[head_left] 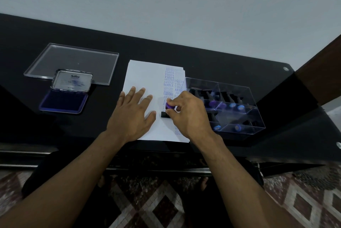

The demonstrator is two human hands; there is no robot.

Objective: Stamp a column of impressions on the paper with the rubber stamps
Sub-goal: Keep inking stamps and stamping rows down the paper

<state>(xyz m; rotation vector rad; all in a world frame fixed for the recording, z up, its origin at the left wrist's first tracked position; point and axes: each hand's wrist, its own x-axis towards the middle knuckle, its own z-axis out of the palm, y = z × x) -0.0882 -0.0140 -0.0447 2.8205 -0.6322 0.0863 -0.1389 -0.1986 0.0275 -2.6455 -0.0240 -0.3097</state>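
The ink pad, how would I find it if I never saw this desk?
Look left of the white paper on the black desk. Below a flat clear lid sits the ink pad, a small open tin with its lid up and dark purple inside.

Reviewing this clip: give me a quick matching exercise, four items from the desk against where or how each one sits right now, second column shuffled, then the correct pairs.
Column 1
1. left hand
2. rubber stamp
3. ink pad
4. clear lid

Column 2
A. lies open at the left of the desk, its metal cover raised
B. rests flat with spread fingers on the paper
C. lies on the desk behind the ink pad
D. pinched by the right hand, its black base down on the paper

Pairs: 1-B, 2-D, 3-A, 4-C
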